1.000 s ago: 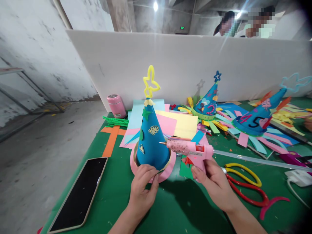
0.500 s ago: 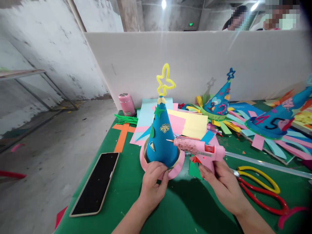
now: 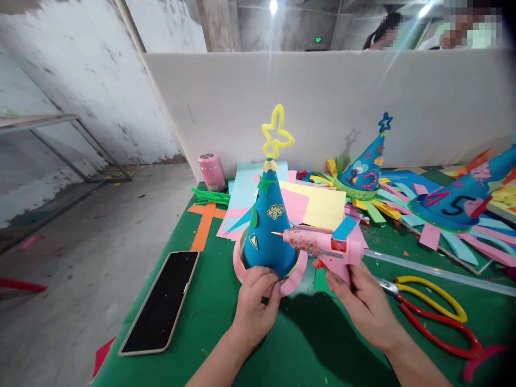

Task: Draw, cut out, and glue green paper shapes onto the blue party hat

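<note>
A blue cone party hat (image 3: 269,236) stands upright in front of me, with a yellow pipe-cleaner shape (image 3: 278,131) on its tip and paper cutouts on its side. Around its base runs a pink paper brim (image 3: 296,282). My left hand (image 3: 258,301) is closed at the near edge, pinching the hat's base and brim between thumb and fingers. In my right hand (image 3: 363,301) is a pink hot glue gun (image 3: 322,246), gripped by its handle. Its nozzle points left across the front of the cone; whether it touches cannot be told. A clear glue stick (image 3: 435,269) extends from its rear.
A phone (image 3: 161,303) lies at the left of the green table. Scissors (image 3: 435,314) rest by my right wrist. Behind are coloured paper sheets (image 3: 326,207), green pipe cleaners (image 3: 212,197), a pink bottle (image 3: 212,173) and two decorated hats (image 3: 363,169). A white partition (image 3: 242,97) borders the back.
The glue gun has shifted slightly left and down relative to the hat. My left hand keeps its pinch on the hat's edge. The whole view has drifted a little.
</note>
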{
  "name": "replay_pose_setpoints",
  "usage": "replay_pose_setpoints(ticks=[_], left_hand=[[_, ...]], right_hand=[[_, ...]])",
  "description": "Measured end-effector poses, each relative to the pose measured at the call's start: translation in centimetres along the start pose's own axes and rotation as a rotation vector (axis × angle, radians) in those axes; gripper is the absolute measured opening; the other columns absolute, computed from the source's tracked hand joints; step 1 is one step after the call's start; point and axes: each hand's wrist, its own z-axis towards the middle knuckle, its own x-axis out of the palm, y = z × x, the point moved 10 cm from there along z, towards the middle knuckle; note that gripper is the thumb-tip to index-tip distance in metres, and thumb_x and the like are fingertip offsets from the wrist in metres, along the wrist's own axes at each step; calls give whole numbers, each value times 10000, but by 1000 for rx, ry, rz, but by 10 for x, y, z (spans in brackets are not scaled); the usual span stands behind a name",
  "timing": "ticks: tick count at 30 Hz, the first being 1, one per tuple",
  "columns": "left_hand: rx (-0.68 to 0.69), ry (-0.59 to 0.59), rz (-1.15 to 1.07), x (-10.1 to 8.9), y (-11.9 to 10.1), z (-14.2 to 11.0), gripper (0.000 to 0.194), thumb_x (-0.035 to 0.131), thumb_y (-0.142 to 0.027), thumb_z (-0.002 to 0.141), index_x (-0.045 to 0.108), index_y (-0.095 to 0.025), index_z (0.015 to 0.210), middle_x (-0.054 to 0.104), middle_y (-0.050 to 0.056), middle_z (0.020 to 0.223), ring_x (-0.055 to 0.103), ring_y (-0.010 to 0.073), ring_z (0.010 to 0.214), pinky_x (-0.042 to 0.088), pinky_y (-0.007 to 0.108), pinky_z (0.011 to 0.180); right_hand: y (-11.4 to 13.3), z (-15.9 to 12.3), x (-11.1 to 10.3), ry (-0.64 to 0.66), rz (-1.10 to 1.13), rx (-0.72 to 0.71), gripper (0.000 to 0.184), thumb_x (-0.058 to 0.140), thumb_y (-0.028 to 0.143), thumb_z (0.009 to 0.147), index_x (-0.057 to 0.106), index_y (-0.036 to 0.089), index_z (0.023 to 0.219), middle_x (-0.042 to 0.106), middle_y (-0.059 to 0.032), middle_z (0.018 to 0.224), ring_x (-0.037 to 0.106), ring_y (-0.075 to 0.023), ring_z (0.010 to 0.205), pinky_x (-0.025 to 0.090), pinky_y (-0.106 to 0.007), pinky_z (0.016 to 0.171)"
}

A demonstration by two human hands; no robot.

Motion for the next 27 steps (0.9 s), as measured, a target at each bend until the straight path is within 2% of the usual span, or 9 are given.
replay_pose_setpoints(ticks=[8, 11, 16, 21, 27], left_hand=[[-13, -11, 0, -2, 1, 1, 157, 510, -57, 728, 569, -194, 774, 615, 68, 775, 597, 186, 724, 490, 305, 647], [-19, -13, 0, -2, 2, 1, 149, 506, -65, 733, 570, -196, 766, 615, 69, 767, 599, 189, 727, 494, 306, 650], [-20, -15, 3, -2, 2, 2, 144, 511, -60, 730, 567, -188, 762, 616, 70, 768, 599, 187, 725, 493, 303, 648], [-15, -9, 2, -2, 2, 0, 159, 514, -44, 729, 565, -182, 791, 615, 76, 789, 596, 186, 735, 490, 308, 662], [-7, -1, 0, 0, 3, -1, 158, 513, -39, 736, 561, -177, 797, 611, 73, 778, 585, 184, 741, 486, 307, 657]], right_hand=[[5, 2, -1, -6, -47, -46, 224, 435, 332, 859, 531, 206, 1017, 573, -63, 907, 558, -206, 804, 468, -305, 715], [8, 3, -1, -15, -68, -61, 210, 431, 331, 859, 538, 202, 984, 561, -56, 832, 560, -214, 822, 469, -303, 722], [13, 3, -2, -23, -64, -87, 216, 424, 328, 864, 523, 196, 1003, 555, -47, 805, 561, -198, 773, 465, -297, 739], [3, 1, -6, -41, -23, -27, 205, 437, 337, 860, 509, 203, 998, 545, -26, 765, 557, -183, 721, 471, -270, 694], [-12, -3, -5, -30, 50, 49, 240, 448, 344, 857, 482, 204, 1050, 588, -34, 842, 553, -162, 688, 470, -236, 649]])
